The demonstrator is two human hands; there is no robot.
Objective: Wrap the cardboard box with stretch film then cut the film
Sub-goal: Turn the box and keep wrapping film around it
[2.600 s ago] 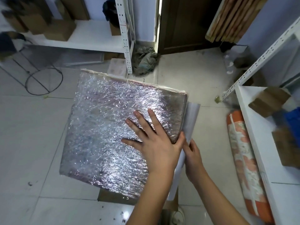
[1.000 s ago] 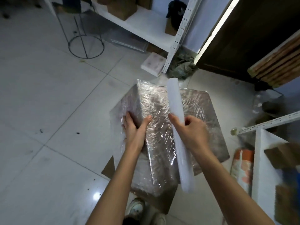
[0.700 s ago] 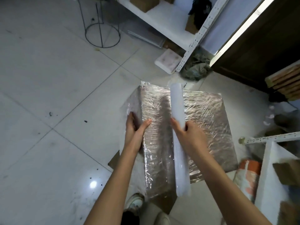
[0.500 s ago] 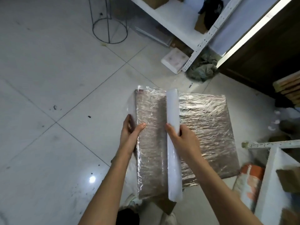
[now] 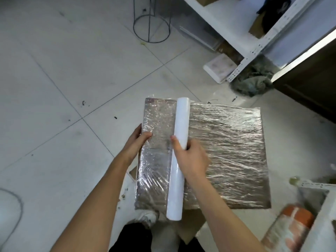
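Head view, the only one supplied. I found the cardboard box (image 5: pixel 218 151) at centre frame, held flat above the tiled floor (image 5: pixel 63 79), its top face already covered in wrinkled stretch film. The film roll (image 5: pixel 179 155) lay across the box's left portion, running from the far edge down past the near edge. My right hand (image 5: pixel 190 157) was wrapped around the roll near its middle, thumb on the left side. My left hand (image 5: pixel 138 140) gripped the box's left edge, thumb pressed on the top face, fingers hidden underneath.

I judged the wrapping step to be in hand, with several layers laid and the cut not yet made. The next move appeared to call for drawing the roll over the left edge under tension while the left hand steadied or turned the box. I saw no blade or scissors in frame, so the cut may require tearing or a tool from elsewhere.

Surroundings: a wire stand (image 5: pixel 151 24) at upper centre, white shelving (image 5: pixel 254 33) at upper right with a grey rag (image 5: pixel 252 82) at its foot, an orange roll (image 5: pixel 289 231) at lower right, a shoe (image 5: pixel 145 218) and loose cardboard beneath the box. The shelving at right sat close and could hinder swinging the box that way.
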